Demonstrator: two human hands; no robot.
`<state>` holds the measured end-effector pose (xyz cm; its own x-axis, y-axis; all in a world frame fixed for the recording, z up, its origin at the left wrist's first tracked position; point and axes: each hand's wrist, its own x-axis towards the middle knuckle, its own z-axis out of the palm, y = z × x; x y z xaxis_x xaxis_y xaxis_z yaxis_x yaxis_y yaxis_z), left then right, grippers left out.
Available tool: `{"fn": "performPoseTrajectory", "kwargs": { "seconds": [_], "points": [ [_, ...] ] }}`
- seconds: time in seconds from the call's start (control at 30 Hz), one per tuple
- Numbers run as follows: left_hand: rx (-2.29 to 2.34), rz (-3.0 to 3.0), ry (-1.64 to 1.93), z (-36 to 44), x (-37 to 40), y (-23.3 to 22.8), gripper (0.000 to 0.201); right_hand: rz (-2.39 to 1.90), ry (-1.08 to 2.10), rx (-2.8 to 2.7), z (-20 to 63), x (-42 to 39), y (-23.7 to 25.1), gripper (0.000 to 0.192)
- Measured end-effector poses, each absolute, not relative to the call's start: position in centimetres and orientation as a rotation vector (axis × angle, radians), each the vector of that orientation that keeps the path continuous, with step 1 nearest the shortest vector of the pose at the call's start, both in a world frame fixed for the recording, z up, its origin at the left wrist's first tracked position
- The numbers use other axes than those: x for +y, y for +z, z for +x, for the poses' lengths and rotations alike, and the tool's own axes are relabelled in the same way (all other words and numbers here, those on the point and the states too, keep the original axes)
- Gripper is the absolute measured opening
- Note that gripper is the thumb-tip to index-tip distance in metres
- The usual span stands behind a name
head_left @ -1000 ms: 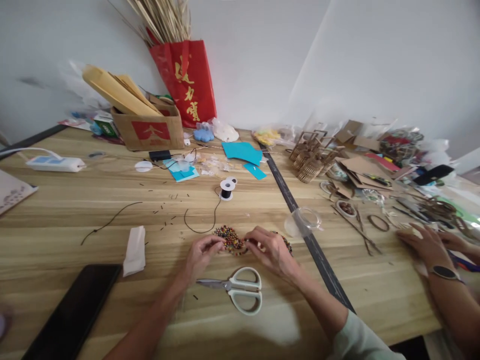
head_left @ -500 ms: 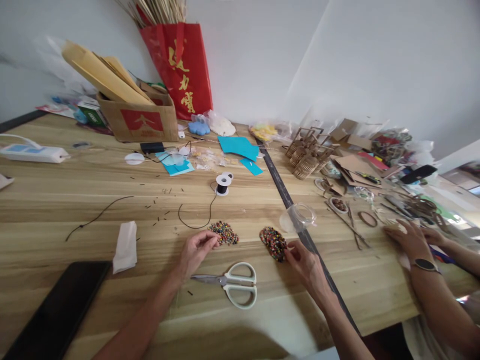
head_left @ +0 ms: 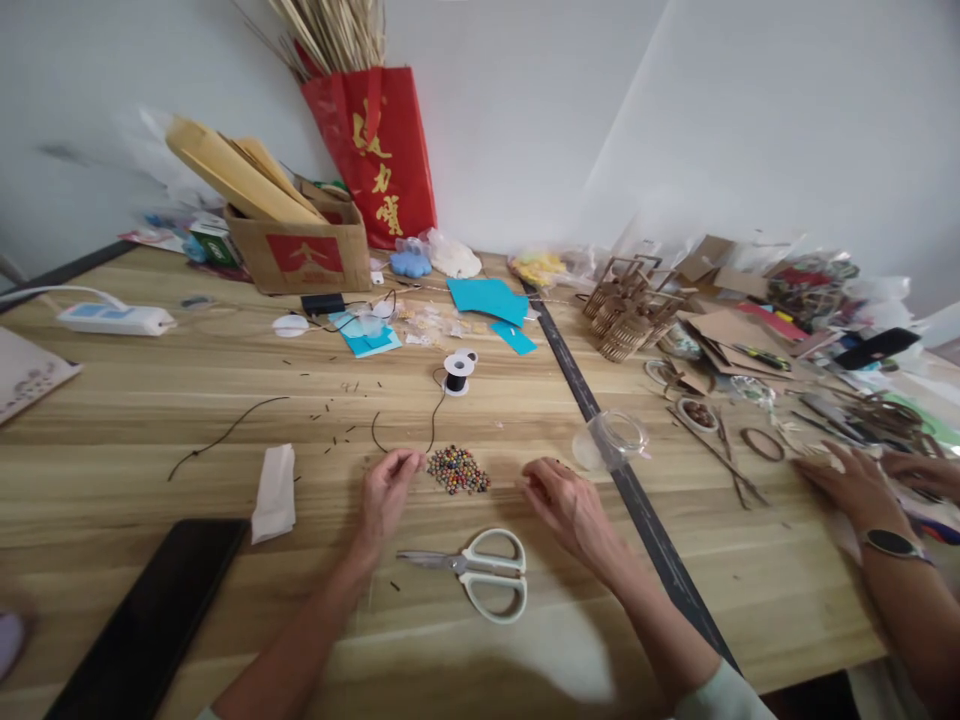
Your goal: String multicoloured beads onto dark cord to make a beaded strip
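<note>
My left hand (head_left: 390, 495) is closed in a pinch at the left edge of a small pile of multicoloured beads (head_left: 459, 470). Whatever lies between its fingertips is too small to make out. My right hand (head_left: 566, 505) has its fingers curled down right of the pile. It covers the spot of a second, darker bead bunch, now hidden; its grip is out of sight. Behind the pile stands a white spool of black cord (head_left: 457, 373), its loose cord curving close to my left fingertips. White-handled scissors (head_left: 469, 572) lie between my forearms, blades pointing left.
A clear plastic lid-like piece (head_left: 611, 440) lies right of my right hand. At left are a black tablet-like slab (head_left: 154, 615), a folded tissue (head_left: 274, 493) and a knotted cord (head_left: 225, 432). Another person's hands (head_left: 847, 485) rest at far right. Small bamboo baskets (head_left: 630, 310) stand behind.
My right hand has moved over the darker bead bunch, hiding it. My left hand has drawn slightly back from the bead pile's edge. The whole view has shifted a little.
</note>
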<state>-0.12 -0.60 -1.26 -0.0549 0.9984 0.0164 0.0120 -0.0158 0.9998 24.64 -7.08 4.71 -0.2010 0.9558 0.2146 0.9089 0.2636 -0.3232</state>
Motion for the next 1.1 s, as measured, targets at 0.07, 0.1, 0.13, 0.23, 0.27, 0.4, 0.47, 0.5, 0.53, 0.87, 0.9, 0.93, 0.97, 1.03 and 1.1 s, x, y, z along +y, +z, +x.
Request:
{"fn": "performPoseTrajectory", "kwargs": {
  "seconds": [0.07, 0.1, 0.13, 0.23, 0.27, 0.4, 0.47, 0.5, 0.53, 0.87, 0.9, 0.93, 0.97, 1.03, 1.1],
  "points": [
    [1.241, 1.181, 1.269, -0.3, -0.6, -1.2, 0.040, -1.485, 0.284, -2.160, 23.2, -5.7, 4.2, 0.016],
    [1.228, 1.178, 1.269, -0.3, -0.6, -1.1, 0.042, -1.385, 0.343, -2.153, 22.7, -5.0, 3.8, 0.020],
    [1.212, 1.181, 1.268, -0.3, -0.6, -1.0, 0.043, -1.303, 0.399, -2.145, 22.2, -4.3, 3.3, 0.025],
    [1.188, 1.208, 1.243, -0.3, -0.8, -0.9, 0.045, -1.187, 0.500, -2.148, 21.3, -2.6, 1.6, 0.034],
    [1.192, 1.229, 1.229, -0.3, -0.9, -0.9, 0.045, -1.183, 0.511, -2.157, 21.1, -2.2, 1.1, 0.037],
    [1.232, 1.397, 1.135, -0.2, -1.2, -0.7, 0.043, -1.179, 0.514, -2.257, 20.4, -1.2, -0.7, 0.046],
    [1.241, 1.498, 1.073, -0.1, -1.4, -0.6, 0.043, -1.167, 0.483, -2.322, 20.1, -1.0, -1.3, 0.049],
    [1.242, 1.546, 1.043, -0.1, -1.5, -0.6, 0.043, -1.159, 0.463, -2.354, 19.9, -1.0, -1.5, 0.050],
    [1.241, 1.596, 1.017, 0.0, -1.5, -0.6, 0.043, -1.150, 0.444, -2.382, 19.7, -1.0, -1.6, 0.051],
    [1.240, 1.981, 0.992, 0.5, -2.1, -1.6, 0.041, -1.041, 0.390, -2.457, 19.2, -1.2, -1.7, 0.052],
    [1.248, 1.974, 0.995, 0.4, -2.1, -1.5, 0.040, -1.033, 0.396, -2.456, 19.2, -1.2, -1.6, 0.051],
    [1.256, 1.959, 1.001, 0.4, -2.1, -1.3, 0.040, -1.023, 0.401, -2.457, 19.2, -1.2, -1.6, 0.051],
    [1.266, 1.936, 1.010, 0.3, -2.1, -1.2, 0.039, -1.012, 0.404, -2.461, 19.2, -1.3, -1.5, 0.050],
    [1.286, 1.864, 1.048, 0.3, -2.0, -1.0, 0.036, -0.992, 0.406, -2.480, 19.2, -1.3, -1.4, 0.049],
    [1.305, 1.778, 1.098, 0.3, -1.8, -0.9, 0.032, -0.980, 0.404, -2.493, 19.3, -1.3, -1.4, 0.047]
  ]
}}
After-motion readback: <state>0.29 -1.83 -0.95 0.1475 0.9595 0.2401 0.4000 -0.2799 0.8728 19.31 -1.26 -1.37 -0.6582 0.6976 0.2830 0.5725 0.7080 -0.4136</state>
